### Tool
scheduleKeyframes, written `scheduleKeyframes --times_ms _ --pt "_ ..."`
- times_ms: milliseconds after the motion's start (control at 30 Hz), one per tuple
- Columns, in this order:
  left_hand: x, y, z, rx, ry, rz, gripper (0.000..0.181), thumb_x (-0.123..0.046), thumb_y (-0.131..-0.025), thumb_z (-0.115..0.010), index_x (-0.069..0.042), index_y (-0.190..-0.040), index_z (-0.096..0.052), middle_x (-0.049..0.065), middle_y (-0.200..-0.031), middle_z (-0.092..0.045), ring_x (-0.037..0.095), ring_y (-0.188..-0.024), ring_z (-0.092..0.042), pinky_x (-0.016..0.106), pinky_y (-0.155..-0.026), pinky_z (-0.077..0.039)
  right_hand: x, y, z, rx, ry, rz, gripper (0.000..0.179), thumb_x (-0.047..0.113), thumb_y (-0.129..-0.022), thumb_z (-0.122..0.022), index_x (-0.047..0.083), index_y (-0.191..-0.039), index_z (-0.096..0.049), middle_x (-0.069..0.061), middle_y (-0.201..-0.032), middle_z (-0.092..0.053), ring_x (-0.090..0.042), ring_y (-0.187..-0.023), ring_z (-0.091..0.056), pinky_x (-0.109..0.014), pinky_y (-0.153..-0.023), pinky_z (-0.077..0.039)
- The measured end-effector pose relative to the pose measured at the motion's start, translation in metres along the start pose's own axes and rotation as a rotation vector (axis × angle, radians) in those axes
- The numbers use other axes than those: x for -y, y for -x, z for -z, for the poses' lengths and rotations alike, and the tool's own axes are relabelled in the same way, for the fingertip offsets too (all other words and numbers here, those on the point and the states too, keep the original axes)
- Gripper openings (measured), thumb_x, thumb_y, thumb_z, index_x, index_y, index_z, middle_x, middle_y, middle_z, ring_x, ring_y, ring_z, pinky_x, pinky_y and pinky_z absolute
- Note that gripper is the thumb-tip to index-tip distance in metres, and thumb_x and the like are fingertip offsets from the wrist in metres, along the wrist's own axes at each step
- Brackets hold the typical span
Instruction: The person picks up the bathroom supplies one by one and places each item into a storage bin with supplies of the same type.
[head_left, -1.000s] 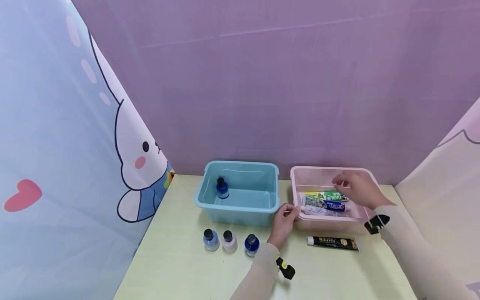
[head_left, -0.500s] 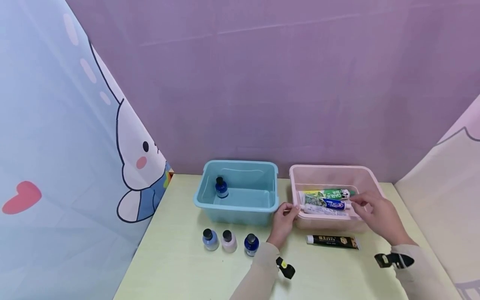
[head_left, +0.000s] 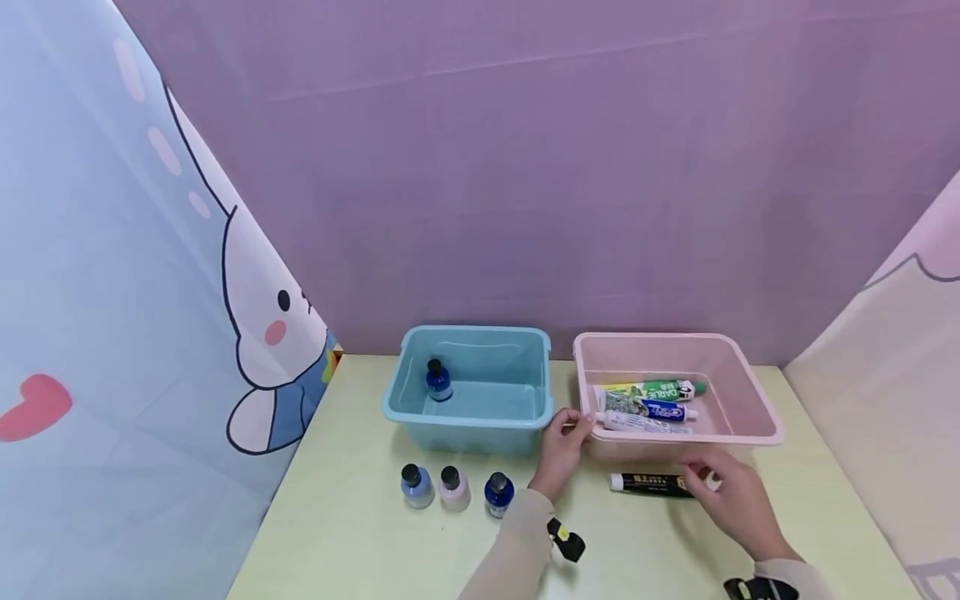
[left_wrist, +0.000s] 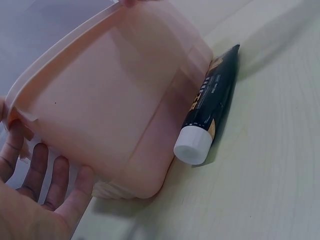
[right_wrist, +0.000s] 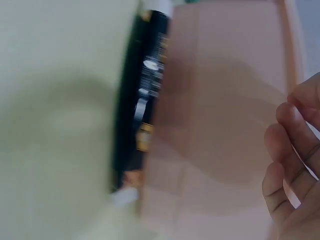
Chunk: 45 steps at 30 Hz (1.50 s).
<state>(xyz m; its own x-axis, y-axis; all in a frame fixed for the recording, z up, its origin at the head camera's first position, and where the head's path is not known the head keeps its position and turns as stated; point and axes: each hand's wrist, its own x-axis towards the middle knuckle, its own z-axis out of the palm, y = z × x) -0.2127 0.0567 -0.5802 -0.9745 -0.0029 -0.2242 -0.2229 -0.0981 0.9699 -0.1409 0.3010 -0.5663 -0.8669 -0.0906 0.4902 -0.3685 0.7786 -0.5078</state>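
My left hand (head_left: 561,457) grips the front left corner of a pink plastic bin (head_left: 765,433); in the left wrist view its fingers (left_wrist: 57,177) lie under the rim. A black toothpaste tube (head_left: 647,484) with a white cap (left_wrist: 193,145) lies on the table along the bin's front wall. Over the tube's right end hovers my right hand (head_left: 731,497), its fingers loosely bent and holding nothing. The right wrist view shows those fingers (right_wrist: 280,137) apart from the tube. Inside the bin lie a green toothpaste tube (head_left: 660,390), a blue one (head_left: 663,410) and a white one (head_left: 641,423).
A blue plastic bin (head_left: 465,422) stands left of the pink one, with a dark blue bottle (head_left: 439,383) inside. In front of it are a light blue bottle (head_left: 417,490), a pale pink bottle (head_left: 454,493) and another dark blue bottle (head_left: 498,497). A purple cloth (head_left: 525,183) hangs behind.
My right hand has come out of the pink bin, moving toward me and down over the black toothpaste tube. The left hand keeps its grip on the bin's corner.
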Motion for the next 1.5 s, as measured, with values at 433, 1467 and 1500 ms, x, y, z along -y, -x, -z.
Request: scheduleKeyframes --times_ms 433,1467,1500 --pt "0.0 -0.001 0.001 0.027 0.058 -0.057 0.02 -0.026 -0.097 -0.071 -0.006 -0.099 -0.066 0.001 -0.1 -0.062 0.011 -0.088 -0.057 0.046 -0.091 -0.057 -0.013 0.021 -0.033 0.212 0.136 -0.118 0.027 0.009 -0.078 -0.083 0.008 -0.103 -0.076 -0.014 -0.117 -0.07 -0.037 -0.107 -0.061 -0.06 -0.088 -0.053" --pt "0.008 -0.004 0.001 -0.001 0.038 -0.032 0.016 -0.027 -0.097 -0.07 -0.012 -0.098 -0.066 -0.001 -0.1 -0.062 0.012 -0.089 -0.058 0.046 -0.091 -0.057 -0.016 0.021 -0.052 0.309 0.267 -0.157 0.037 0.015 -0.074 -0.086 0.009 -0.109 -0.077 -0.017 -0.118 -0.067 -0.04 -0.108 -0.058 -0.06 -0.085 -0.054" --pt "0.008 -0.004 0.001 -0.001 0.039 -0.031 0.016 -0.028 -0.097 -0.07 -0.012 -0.098 -0.066 -0.001 -0.1 -0.062 0.012 -0.089 -0.058 0.046 -0.091 -0.057 -0.015 0.021 -0.052 0.31 0.267 -0.161 0.037 0.015 -0.074 -0.086 0.009 -0.109 -0.077 -0.017 -0.118 -0.067 -0.04 -0.108 -0.058 -0.06 -0.085 -0.054"
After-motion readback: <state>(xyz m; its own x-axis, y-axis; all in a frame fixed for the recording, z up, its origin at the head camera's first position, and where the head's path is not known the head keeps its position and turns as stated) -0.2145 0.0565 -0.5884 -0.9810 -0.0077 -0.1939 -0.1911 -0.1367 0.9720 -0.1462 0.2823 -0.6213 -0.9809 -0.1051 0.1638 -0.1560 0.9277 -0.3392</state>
